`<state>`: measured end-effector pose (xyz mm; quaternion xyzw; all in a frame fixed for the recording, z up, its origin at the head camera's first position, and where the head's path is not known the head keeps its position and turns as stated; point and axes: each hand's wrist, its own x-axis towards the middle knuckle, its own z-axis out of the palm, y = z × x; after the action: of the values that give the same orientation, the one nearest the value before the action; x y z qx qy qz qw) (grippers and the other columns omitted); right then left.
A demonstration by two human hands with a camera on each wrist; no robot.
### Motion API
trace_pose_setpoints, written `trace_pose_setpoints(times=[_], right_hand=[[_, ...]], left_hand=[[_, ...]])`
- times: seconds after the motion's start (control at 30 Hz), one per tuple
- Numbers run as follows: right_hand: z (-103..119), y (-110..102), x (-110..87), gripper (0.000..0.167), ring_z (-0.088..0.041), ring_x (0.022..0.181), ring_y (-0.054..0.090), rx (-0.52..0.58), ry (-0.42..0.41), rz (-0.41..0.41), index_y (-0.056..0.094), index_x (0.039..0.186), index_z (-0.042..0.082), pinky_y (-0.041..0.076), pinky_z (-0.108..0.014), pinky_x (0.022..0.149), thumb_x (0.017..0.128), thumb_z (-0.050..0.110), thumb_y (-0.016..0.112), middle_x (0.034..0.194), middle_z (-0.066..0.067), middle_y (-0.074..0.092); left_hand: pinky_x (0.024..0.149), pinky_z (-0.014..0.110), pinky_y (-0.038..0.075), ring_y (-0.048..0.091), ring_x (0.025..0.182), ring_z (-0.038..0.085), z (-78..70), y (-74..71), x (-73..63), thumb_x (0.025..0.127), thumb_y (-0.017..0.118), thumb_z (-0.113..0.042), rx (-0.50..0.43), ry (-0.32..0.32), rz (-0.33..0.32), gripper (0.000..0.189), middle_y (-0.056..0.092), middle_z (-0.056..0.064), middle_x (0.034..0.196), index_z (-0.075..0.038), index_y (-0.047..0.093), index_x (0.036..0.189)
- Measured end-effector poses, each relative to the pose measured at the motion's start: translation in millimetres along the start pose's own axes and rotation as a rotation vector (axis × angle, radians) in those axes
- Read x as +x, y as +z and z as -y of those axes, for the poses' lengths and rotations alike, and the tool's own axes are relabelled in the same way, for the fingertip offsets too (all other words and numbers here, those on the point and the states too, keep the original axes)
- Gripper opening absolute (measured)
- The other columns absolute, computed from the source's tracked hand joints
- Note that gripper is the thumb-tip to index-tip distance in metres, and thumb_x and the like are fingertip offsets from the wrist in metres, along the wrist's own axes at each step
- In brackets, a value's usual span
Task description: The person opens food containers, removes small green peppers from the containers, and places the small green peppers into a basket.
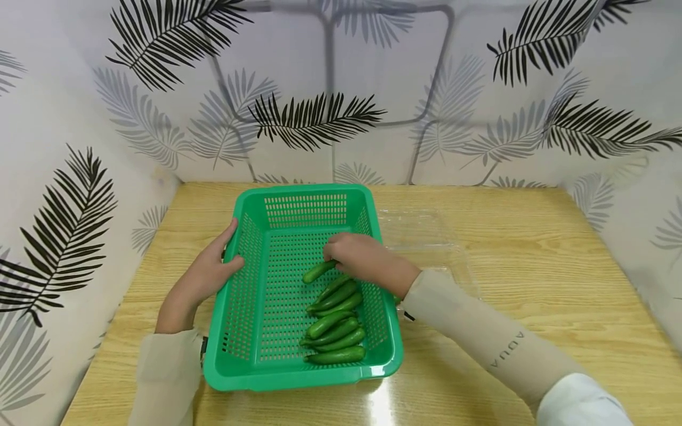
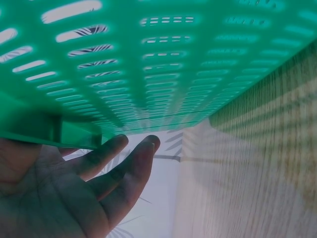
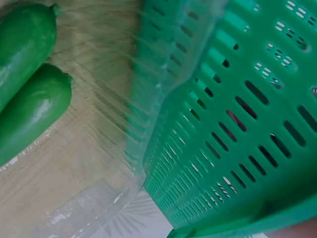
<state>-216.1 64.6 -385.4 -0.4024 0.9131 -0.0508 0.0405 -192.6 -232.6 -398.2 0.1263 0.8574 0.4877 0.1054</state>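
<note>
My left hand (image 1: 204, 269) grips the left rim of a green perforated plastic basket (image 1: 221, 362), thumb over the rim and fingers along the outside. In the left wrist view, the fingers of the left hand (image 2: 94, 183) reach out under the rim beside the slotted wall. Inside the basket, my right hand (image 1: 367, 258) pinches one end of a small green cucumber (image 1: 318, 272); its fingertips are partly hidden. Several more cucumbers (image 1: 335, 355) lie in a column along the basket's right side, nearer me.
A clear plastic container (image 1: 415, 228) stands against the basket's right side, partly hidden by my right forearm. Two cucumbers (image 3: 37, 111) show in it in the right wrist view. Beneath is a wooden table (image 1: 538, 254), with leaf-patterned curtains (image 1: 479, 142) behind and at the sides.
</note>
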Motion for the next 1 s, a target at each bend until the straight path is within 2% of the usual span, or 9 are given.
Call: trace_pose_setpoints(times=[0.13,0.33,0.6,0.83,1.0], right_hand=[[1,5,4.1,0.026,-0.012,0.094,0.058,-0.044,-0.002,0.028,0.071,0.099,0.014,0.049,-0.025,0.076,0.081,-0.002,0.064,0.098,0.003,0.064],[4,11,7.3,0.026,-0.012,0.089,0.06,-0.094,-0.043,0.037,0.071,0.096,0.014,0.049,-0.024,0.072,0.083,-0.006,0.061,0.093,0.003,0.064],[4,12,8.7,0.027,-0.012,0.092,0.06,-0.086,-0.007,0.102,0.072,0.101,0.016,0.049,-0.023,0.077,0.085,-0.004,0.061,0.099,0.004,0.066],[3,12,8.7,0.027,-0.012,0.091,0.061,-0.073,-0.011,0.108,0.073,0.099,0.017,0.049,-0.024,0.077,0.084,-0.003,0.062,0.099,0.004,0.066],[4,9,8.2,0.024,-0.012,0.097,0.06,-0.04,-0.031,0.097,0.072,0.103,0.014,0.049,-0.025,0.08,0.085,0.001,0.063,0.104,0.003,0.066]], left_hand=[[0.089,0.043,0.039,0.036,0.123,0.029,-0.2,-0.2,0.0,0.09,0.044,-0.005,0.003,-0.001,-0.004,0.077,0.008,0.008,0.153,-0.024,0.0,0.15],[0.084,0.039,0.042,0.043,0.115,0.03,-0.2,0.2,-0.1,0.09,0.044,-0.006,0.009,0.003,-0.006,0.077,0.012,0.011,0.153,-0.023,0.0,0.15],[0.073,0.036,0.049,0.053,0.1,0.031,0.0,-1.5,0.2,0.091,0.044,-0.006,0.005,0.009,-0.002,0.076,0.015,0.013,0.152,-0.024,0.0,0.15],[0.081,0.038,0.045,0.045,0.113,0.031,-0.9,-0.4,0.0,0.091,0.043,-0.005,-0.001,0.012,0.011,0.076,0.012,0.012,0.152,-0.022,-0.002,0.15],[0.077,0.036,0.047,0.048,0.109,0.031,-2.3,-0.1,-0.8,0.091,0.044,-0.005,-0.007,-0.001,0.011,0.076,0.012,0.011,0.152,-0.022,-0.002,0.15]])
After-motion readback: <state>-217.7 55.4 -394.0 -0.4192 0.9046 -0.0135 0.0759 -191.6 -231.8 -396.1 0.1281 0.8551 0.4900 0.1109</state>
